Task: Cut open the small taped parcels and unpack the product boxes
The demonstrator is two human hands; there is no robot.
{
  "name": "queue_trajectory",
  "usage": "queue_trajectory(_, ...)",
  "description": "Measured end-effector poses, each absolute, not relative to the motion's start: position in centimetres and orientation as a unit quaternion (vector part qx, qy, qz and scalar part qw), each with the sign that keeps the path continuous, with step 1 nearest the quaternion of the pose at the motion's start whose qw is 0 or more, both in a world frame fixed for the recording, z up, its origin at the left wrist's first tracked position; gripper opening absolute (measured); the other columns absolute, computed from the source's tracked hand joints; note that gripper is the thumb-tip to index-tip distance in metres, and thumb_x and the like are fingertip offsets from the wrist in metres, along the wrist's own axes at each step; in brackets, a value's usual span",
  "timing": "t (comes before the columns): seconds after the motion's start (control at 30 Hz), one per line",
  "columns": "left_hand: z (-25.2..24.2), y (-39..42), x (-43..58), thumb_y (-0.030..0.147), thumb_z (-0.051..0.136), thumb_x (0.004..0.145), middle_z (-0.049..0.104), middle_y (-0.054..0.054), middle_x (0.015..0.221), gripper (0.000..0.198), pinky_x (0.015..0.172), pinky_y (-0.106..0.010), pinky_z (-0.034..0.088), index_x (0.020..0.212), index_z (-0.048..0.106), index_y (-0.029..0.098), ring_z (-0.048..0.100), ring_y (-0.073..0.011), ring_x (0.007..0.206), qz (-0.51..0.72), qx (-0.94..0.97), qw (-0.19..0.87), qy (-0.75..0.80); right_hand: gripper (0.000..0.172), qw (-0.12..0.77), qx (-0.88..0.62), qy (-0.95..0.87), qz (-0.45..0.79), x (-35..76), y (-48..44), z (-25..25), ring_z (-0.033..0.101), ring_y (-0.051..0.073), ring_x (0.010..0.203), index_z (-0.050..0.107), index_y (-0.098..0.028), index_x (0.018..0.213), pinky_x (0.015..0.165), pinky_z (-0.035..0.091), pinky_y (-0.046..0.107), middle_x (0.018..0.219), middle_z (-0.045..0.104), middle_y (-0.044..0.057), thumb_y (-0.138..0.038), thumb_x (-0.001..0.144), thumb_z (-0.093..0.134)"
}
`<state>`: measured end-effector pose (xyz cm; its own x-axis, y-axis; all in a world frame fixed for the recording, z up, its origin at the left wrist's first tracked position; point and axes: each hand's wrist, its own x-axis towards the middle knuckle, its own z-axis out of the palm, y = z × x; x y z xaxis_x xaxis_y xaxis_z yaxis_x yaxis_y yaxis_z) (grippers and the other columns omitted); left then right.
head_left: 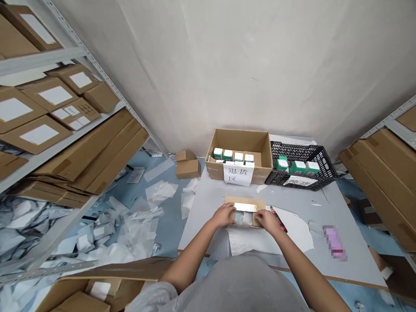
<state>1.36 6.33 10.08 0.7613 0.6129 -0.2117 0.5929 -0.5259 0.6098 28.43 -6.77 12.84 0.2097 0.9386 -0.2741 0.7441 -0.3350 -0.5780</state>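
Observation:
Both my hands are on a small open cardboard box (pixel 245 204) lying on the grey table (pixel 208 216). My left hand (pixel 223 215) grips its left end, and my right hand (pixel 267 221) grips its right end. Inside it, something pale in clear wrapping (pixel 243 218) shows, partly hidden by my fingers. A strip of white label (pixel 245 207) lies across the box's far part. Just beyond my right hand lies a black and red utility knife (pixel 278 219), and a white plastic sheet (pixel 256 242) lies under my wrists.
At the table's far edge stand an open carton (pixel 238 145) of green-and-white boxes with a paper sign (pixel 238 173), and a black plastic crate (pixel 300 167). Metal shelves (pixel 65 104) of brown parcels flank the left, and white wrappers litter the blue floor (pixel 165 221).

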Motion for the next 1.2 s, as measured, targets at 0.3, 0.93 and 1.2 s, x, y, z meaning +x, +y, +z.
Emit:
queue_trajectory(0.3, 6.8, 1.5, 0.3, 0.033, 0.063, 0.098, 0.020, -0.017, 0.180, 0.083, 0.132, -0.055, 0.023, 0.171, 0.025, 0.026, 0.017, -0.0316, 0.167, 0.058, 0.905, 0.156, 0.390, 0.030, 0.102, -0.757, -0.614, 0.199, 26.1, -10.1, 10.1, 0.063, 0.033, 0.130, 0.079, -0.022, 0.116, 0.110, 0.046, 0.040, 0.133, 0.075, 0.015, -0.029, 0.098, 0.055)
queue_trajectory(0.93, 7.2, 0.6, 4.0, 0.046, 0.076, 0.084, 0.036, -0.029, 0.170, 0.102, 0.121, -0.052, 0.041, 0.167, 0.032, 0.007, 0.043, -0.0441, 0.153, 0.031, 0.829, 0.131, 0.543, 0.120, 0.089, -0.811, -0.564, 0.126, 24.3, -6.2, 7.9, 0.008, 0.044, 0.167, 0.018, -0.032, 0.174, 0.132, 0.022, 0.053, 0.183, -0.014, 0.005, -0.016, 0.071, 0.076)
queue_trajectory(1.2, 9.6, 2.7, 3.7, 0.024, 0.056, 0.094, 0.059, -0.021, 0.156, 0.069, 0.109, -0.040, 0.051, 0.161, 0.042, 0.014, 0.062, -0.0324, 0.136, 0.094, 0.758, 0.282, 0.581, 0.094, 0.285, -0.777, -0.530, 0.182, 28.1, -5.9, 8.0, 0.036, 0.023, 0.161, 0.022, -0.024, 0.174, 0.129, 0.036, 0.044, 0.173, 0.040, 0.008, -0.010, 0.084, 0.043)
